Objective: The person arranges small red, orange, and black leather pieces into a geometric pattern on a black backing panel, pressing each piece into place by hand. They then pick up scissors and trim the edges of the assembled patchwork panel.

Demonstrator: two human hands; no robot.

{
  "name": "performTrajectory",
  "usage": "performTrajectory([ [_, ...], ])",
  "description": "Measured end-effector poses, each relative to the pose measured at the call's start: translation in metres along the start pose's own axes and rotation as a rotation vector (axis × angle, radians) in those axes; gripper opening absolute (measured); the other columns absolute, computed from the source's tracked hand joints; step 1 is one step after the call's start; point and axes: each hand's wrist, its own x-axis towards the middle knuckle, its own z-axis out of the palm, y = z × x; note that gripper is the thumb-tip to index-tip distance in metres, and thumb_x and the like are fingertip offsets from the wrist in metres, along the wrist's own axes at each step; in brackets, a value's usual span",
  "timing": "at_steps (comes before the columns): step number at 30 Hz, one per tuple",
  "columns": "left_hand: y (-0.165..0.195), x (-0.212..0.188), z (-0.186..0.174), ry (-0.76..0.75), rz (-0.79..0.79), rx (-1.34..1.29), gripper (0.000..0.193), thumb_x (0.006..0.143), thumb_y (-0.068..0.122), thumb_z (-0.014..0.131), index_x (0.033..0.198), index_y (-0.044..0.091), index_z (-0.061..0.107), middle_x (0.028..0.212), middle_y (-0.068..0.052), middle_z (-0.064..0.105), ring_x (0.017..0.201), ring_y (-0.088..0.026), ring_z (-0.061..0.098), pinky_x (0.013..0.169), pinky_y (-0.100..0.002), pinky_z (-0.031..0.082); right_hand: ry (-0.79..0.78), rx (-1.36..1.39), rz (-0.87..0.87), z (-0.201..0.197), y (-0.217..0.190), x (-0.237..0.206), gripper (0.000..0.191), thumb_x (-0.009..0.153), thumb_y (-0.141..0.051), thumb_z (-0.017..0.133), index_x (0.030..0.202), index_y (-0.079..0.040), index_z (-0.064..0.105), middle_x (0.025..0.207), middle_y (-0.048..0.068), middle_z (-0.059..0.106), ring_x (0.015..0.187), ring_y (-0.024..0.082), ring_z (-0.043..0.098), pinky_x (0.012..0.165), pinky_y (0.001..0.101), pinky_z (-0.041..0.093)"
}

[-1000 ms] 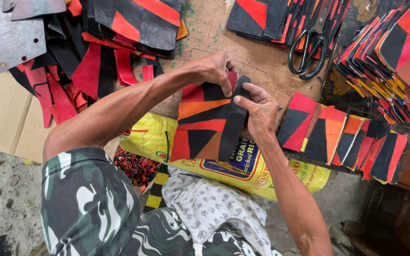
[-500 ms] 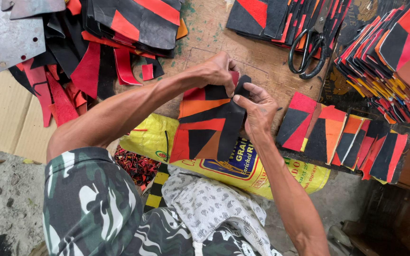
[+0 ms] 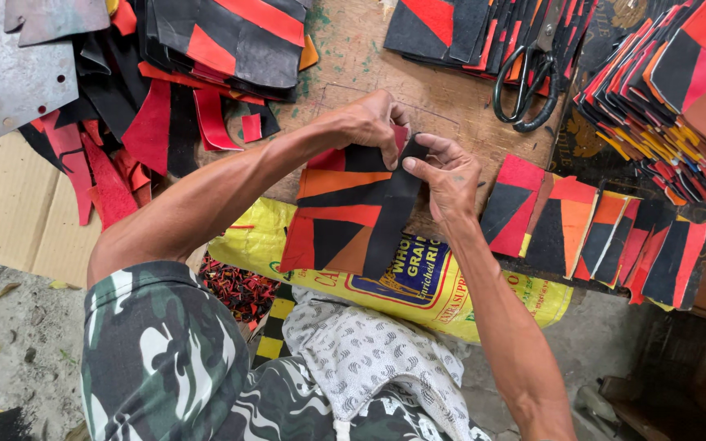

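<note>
My left hand point(image 3: 369, 122) and my right hand point(image 3: 447, 175) meet over a patchwork piece point(image 3: 337, 216) of black, red and orange leather-like cuts lying at the near edge of a wooden worktable point(image 3: 418, 90). Both hands pinch the top end of a long black strip point(image 3: 394, 208) that runs down the right side of the patchwork. The left fingers press the strip's upper end; the right thumb and fingers grip it beside them.
Black-handled scissors point(image 3: 525, 82) lie at the back right. Stacks of cut pieces sit at right point(image 3: 672, 82), in a row point(image 3: 590, 229) and at back left point(image 3: 206, 49). A yellow sack point(image 3: 418, 286) hangs off the table edge. A metal sheet point(image 3: 18, 65) lies far left.
Both hands have stayed on the strip's top end; the fingers shifted only slightly.
</note>
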Motion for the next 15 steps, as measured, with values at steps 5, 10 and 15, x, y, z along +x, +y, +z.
performTrajectory([
  [5,-0.005,0.002,-0.008,-0.039,0.159,0.050,0.048,0.057,0.009,0.089,0.102,0.003,0.076,0.093,-0.010,0.076,0.086,-0.018,0.069,0.078,-0.031,0.055,-0.026,-0.027,-0.002,-0.001,-0.004,-0.001,0.039,0.079,0.012,0.082,0.116,0.008,0.069,0.106,0.013,0.076,0.091,0.014,0.072,0.086,0.0281,0.061],
  [10,-0.006,0.001,-0.013,-0.065,0.079,-0.129,0.049,0.057,0.008,0.085,0.104,0.000,0.075,0.097,-0.013,0.077,0.090,-0.022,0.071,0.082,-0.034,0.058,-0.014,0.029,0.004,0.002,-0.004,-0.001,0.037,0.078,0.013,0.082,0.113,0.008,0.070,0.104,0.014,0.076,0.088,0.015,0.072,0.083,0.0298,0.062],
  [15,-0.005,0.002,-0.012,-0.031,0.073,-0.010,0.053,0.055,0.008,0.089,0.106,0.001,0.076,0.098,-0.014,0.075,0.096,-0.025,0.069,0.083,-0.036,0.056,0.024,0.005,0.032,0.000,-0.002,-0.001,0.037,0.076,0.014,0.082,0.111,0.009,0.071,0.102,0.015,0.076,0.085,0.015,0.073,0.081,0.0304,0.063],
])
